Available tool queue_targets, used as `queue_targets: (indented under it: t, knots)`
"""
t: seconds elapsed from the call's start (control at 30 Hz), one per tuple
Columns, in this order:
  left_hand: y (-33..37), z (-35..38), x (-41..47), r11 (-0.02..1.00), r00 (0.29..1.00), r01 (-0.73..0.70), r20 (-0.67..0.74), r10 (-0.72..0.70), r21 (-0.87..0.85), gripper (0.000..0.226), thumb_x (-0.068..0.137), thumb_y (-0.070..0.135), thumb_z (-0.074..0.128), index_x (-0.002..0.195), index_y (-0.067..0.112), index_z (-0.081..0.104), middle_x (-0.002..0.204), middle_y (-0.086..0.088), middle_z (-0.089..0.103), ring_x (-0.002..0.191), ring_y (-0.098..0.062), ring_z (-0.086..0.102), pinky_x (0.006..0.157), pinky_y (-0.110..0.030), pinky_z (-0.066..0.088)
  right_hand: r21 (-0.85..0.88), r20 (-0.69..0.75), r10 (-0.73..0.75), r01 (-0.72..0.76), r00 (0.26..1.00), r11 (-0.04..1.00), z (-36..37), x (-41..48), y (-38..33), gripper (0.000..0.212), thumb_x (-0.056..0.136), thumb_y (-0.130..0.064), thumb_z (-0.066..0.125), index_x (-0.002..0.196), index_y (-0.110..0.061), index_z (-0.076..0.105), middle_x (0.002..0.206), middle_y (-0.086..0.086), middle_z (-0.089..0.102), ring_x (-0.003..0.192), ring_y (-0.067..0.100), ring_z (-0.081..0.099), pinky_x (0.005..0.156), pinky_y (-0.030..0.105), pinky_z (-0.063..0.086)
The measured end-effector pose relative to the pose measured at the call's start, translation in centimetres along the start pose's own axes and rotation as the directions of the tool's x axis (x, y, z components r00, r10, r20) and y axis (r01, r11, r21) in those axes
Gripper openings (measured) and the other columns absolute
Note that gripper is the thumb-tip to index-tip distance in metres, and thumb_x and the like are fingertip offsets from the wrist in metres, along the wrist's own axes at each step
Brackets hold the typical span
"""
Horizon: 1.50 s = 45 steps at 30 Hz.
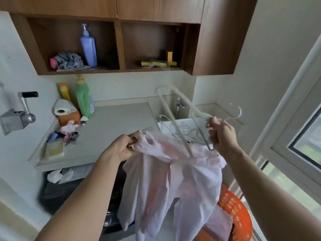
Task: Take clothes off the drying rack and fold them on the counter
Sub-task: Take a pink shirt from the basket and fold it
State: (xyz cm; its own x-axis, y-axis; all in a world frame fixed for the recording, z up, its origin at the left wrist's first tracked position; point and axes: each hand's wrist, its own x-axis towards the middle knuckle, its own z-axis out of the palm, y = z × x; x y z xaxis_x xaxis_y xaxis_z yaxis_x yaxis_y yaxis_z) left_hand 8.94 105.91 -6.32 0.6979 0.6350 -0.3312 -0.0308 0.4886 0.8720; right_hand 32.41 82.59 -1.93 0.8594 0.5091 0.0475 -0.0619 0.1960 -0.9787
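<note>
Holding the pale pink garment (173, 180) in the air just in front of the counter (112, 122), over its near edge. Pinching a bunched edge of the cloth in the left hand (124, 147), fingers curled tight round it. Gripping the neck of a white hanger (175, 119) in the right hand (222, 134), fingers closed round the wire, hook poking out past the knuckles. Lower end of the hanger tucked into the garment and hidden. Hard to tell whether 1 hanger or 2: thin, pale, blurred against the wall behind the counter. Bottom of the garment cut off by the frame edge.

More white wire shapes lying tangled in the sink (199, 120) at the counter's right end, count unclear. At the counter's left end, a green bottle (84, 100), a yellow bottle (64, 92), a paper roll (62, 106) and small clutter too blurred to name. Above the counter, a wooden cabinet (217, 40) with 2 open compartments, a purple pump bottle (88, 47) in the left compartment. Right of the counter, a window (295, 110). Below the counter's front, an orange patterned thing (232, 211), half hidden by the cloth.
</note>
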Motion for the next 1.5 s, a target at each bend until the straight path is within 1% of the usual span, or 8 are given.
queue_targets:
  t: [0.23,0.37,0.57,0.73,1.17,1.27,1.4,1.5]
  knots:
    - [1.5,2.0,11.6,0.984,1.0,-0.011,-0.011,0.013,0.179,0.031,0.083,0.007,0.069,0.106,-0.009,0.057,0.064,-0.005,0.072,0.056,-0.012,0.069,0.054,-0.021,0.055,0.251,-0.128,-0.06,0.091,0.99,0.964,0.0,14.4,-2.1,0.022,0.102,-0.025,0.049,0.082,-0.019,0.057,0.069,-0.004,0.052,0.046,0.008,0.03,0.042,0.02,0.028]
    - [4.8,3.9,17.4,0.945,1.0,0.027,0.002,-0.03,0.325,0.049,0.078,-0.019,0.047,0.12,-0.001,0.065,0.095,-0.018,0.074,0.084,-0.025,0.072,0.074,-0.026,0.057,0.338,-0.204,-0.084,0.151,0.975,0.929,2.7,22.6,-2.2,0.023,0.101,-0.014,0.042,0.081,-0.016,0.052,0.078,-0.001,0.061,0.051,0.01,0.043,0.05,0.024,0.036]
    - [6.6,6.0,25.9,0.737,0.998,0.019,-0.063,0.032,0.675,0.033,0.066,0.02,0.071,0.099,0.019,0.077,0.103,-0.01,0.076,0.099,-0.023,0.069,0.087,-0.026,0.048,-0.186,-0.2,-0.225,0.188,0.954,0.964,3.1,35.3,0.6,0.016,0.088,-0.02,0.059,0.078,-0.013,0.068,0.074,-0.005,0.068,0.058,0.009,0.054,0.053,0.02,0.043]
    - [6.1,5.8,30.9,0.763,0.983,0.037,-0.163,0.09,0.645,0.034,0.089,0.002,0.069,0.122,0.004,0.068,0.115,-0.011,0.071,0.1,-0.019,0.067,0.095,-0.027,0.048,-0.544,-0.016,-0.044,0.029,0.999,0.839,3.7,42.9,11.6,0.019,0.094,-0.019,0.054,0.09,-0.017,0.073,0.081,0.002,0.068,0.078,0.019,0.059,0.068,0.023,0.041]
    - [5.7,2.8,32.9,0.709,0.959,0.069,-0.242,0.146,0.702,0.032,0.077,0.007,0.079,0.105,0.022,0.077,0.104,0.011,0.075,0.098,-0.004,0.069,0.09,-0.022,0.053,-0.697,-0.116,0.331,-0.314,0.936,0.645,2.9,46.7,25.6,0.02,0.095,-0.021,0.061,0.09,-0.005,0.072,0.072,0.012,0.06,0.058,0.023,0.045,0.053,0.028,0.033]
    - [5.4,2.4,32.2,0.709,0.95,0.009,-0.227,0.214,0.705,0.025,0.081,0.007,0.078,0.103,0.019,0.078,0.102,0.008,0.076,0.096,-0.004,0.071,0.083,-0.018,0.052,-0.776,-0.199,0.344,-0.362,0.917,0.517,4.4,44.1,25.3,0.03,0.093,-0.022,0.06,0.111,0.001,0.064,0.107,0.025,0.067,0.096,0.036,0.061,0.077,0.033,0.044]
    - [5.6,2.3,30.0,0.681,0.933,-0.087,-0.181,0.312,0.727,0.02,0.083,0.009,0.077,0.101,0.017,0.079,0.097,0.005,0.076,0.078,0.0,0.069,0.068,-0.009,0.047,-0.68,0.195,0.426,-0.191,0.884,0.708,9.7,37.2,22.4,0.024,0.089,-0.032,0.067,0.091,-0.008,0.069,0.098,0.018,0.07,0.104,0.034,0.066,0.079,0.032,0.043]
    - [6.5,2.1,27.4,0.679,0.913,-0.178,-0.137,0.383,0.712,0.021,0.082,0.005,0.076,0.1,0.016,0.079,0.094,0.004,0.076,0.076,-0.002,0.067,0.066,-0.009,0.047,-0.614,0.564,0.466,-0.032,0.682,0.788,13.7,30.4,18.8,0.027,0.091,-0.036,0.069,0.115,-0.026,0.068,0.11,-0.005,0.072,0.103,0.01,0.066,0.087,0.026,0.049]
